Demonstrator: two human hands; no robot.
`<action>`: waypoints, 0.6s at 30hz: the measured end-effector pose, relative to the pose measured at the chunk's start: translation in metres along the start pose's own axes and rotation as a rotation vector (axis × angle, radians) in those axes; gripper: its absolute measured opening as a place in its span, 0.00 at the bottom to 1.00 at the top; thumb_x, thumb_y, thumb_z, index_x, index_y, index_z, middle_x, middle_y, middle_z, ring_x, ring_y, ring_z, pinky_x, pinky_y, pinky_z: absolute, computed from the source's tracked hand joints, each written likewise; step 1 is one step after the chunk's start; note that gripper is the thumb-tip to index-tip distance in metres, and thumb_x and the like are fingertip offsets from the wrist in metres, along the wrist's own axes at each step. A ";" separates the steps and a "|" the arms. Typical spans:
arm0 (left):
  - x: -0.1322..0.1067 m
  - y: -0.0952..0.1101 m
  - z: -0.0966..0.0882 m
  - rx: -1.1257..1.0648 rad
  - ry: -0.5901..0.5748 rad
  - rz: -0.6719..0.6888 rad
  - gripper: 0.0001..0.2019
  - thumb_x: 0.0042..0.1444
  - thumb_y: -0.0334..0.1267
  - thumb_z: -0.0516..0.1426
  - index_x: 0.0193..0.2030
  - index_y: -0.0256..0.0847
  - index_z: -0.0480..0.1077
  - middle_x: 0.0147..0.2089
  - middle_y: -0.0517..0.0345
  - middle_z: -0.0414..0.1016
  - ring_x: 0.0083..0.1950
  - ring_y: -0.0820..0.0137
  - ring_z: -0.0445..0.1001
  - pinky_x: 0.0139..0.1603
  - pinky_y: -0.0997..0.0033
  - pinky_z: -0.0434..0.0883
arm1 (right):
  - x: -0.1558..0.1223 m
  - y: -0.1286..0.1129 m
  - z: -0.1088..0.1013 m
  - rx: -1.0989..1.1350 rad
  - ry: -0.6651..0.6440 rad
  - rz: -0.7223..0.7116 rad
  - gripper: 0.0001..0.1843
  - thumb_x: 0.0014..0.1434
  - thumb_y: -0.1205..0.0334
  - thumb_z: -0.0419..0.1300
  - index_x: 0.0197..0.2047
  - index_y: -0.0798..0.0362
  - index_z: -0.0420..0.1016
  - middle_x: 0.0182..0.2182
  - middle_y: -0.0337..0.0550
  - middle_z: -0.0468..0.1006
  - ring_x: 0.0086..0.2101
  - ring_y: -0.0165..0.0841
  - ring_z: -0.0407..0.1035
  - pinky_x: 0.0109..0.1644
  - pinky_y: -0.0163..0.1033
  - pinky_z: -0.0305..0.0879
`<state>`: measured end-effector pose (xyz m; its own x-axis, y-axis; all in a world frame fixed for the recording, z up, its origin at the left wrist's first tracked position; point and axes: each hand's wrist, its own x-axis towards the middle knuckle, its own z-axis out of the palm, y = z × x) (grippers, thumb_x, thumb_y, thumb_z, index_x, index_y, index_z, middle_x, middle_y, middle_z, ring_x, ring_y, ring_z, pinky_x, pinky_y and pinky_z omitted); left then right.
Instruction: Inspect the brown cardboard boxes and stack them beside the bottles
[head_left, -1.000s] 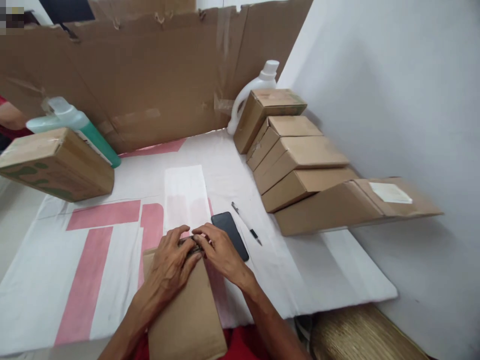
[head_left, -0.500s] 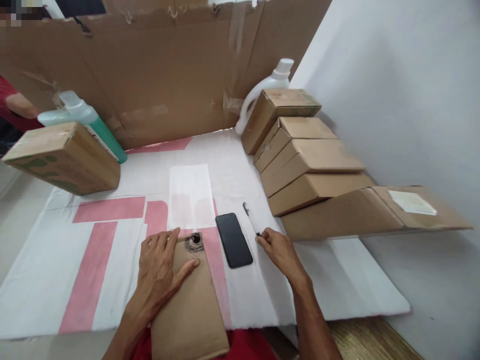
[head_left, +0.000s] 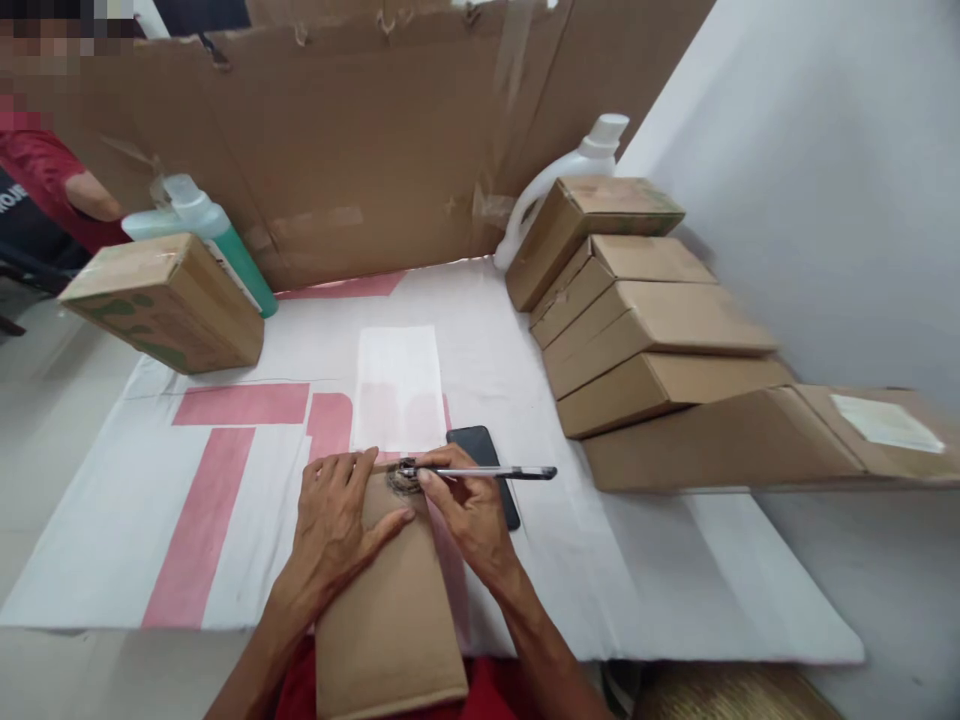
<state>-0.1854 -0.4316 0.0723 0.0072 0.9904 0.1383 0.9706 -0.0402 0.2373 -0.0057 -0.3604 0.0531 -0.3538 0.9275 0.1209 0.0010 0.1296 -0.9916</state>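
Observation:
A slim brown cardboard box (head_left: 397,620) slants from the table toward my lap. My left hand (head_left: 337,510) grips its upper left side, fingers along the edge and thumb stretched over the face. Dark scribbled rings (head_left: 403,482) surround a black spot at the box's top corner. My right hand (head_left: 469,510) pinches a clear pen with a black end (head_left: 517,472), held almost level, its writing end at the scribble. The exact tip is hard to make out. Partly behind my right hand lies a black phone (head_left: 480,445).
A white paper sheet (head_left: 397,385) lies beyond the box on the white and pink cloth (head_left: 247,540). Stacked cardboard boxes (head_left: 675,315) and a white jug (head_left: 559,175) line the right. Another box (head_left: 169,310) and a green bottle (head_left: 236,255) stand left. A person in red (head_left: 52,170) is beyond.
My right hand has lifted the pen off the cloth and brought it left to the scribbled corner of the box. My left hand keeps its hold. The view has shifted slightly left.

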 end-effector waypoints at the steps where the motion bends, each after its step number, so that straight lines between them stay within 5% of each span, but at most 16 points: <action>1: 0.000 0.000 0.000 -0.001 0.000 0.003 0.31 0.63 0.59 0.60 0.64 0.38 0.68 0.55 0.45 0.79 0.54 0.51 0.75 0.58 0.46 0.66 | 0.000 0.001 0.002 -0.023 -0.010 -0.009 0.08 0.68 0.57 0.62 0.41 0.50 0.81 0.39 0.44 0.78 0.40 0.35 0.75 0.41 0.37 0.71; 11: 0.000 -0.001 0.000 -0.029 -0.001 -0.018 0.30 0.63 0.59 0.60 0.63 0.39 0.68 0.54 0.46 0.79 0.55 0.51 0.75 0.59 0.47 0.65 | -0.002 -0.005 -0.012 -0.126 -0.080 0.055 0.09 0.66 0.58 0.61 0.36 0.51 0.78 0.34 0.41 0.76 0.31 0.30 0.69 0.33 0.35 0.63; 15: -0.001 -0.001 0.000 -0.043 -0.013 -0.024 0.31 0.64 0.61 0.58 0.64 0.39 0.68 0.54 0.46 0.78 0.55 0.51 0.75 0.59 0.46 0.65 | -0.004 -0.003 -0.044 0.032 0.013 0.286 0.18 0.66 0.44 0.61 0.42 0.51 0.73 0.34 0.42 0.79 0.23 0.29 0.66 0.24 0.34 0.58; 18: -0.001 -0.003 0.001 -0.058 -0.012 -0.023 0.31 0.65 0.62 0.56 0.64 0.39 0.68 0.54 0.46 0.78 0.55 0.51 0.75 0.59 0.45 0.65 | -0.006 0.011 -0.079 -0.148 0.131 0.316 0.19 0.63 0.42 0.63 0.36 0.49 0.67 0.27 0.38 0.75 0.21 0.30 0.65 0.25 0.35 0.56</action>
<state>-0.1884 -0.4322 0.0709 -0.0120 0.9926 0.1207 0.9550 -0.0244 0.2955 0.0699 -0.3367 0.0455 -0.1916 0.9657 -0.1754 0.2292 -0.1297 -0.9647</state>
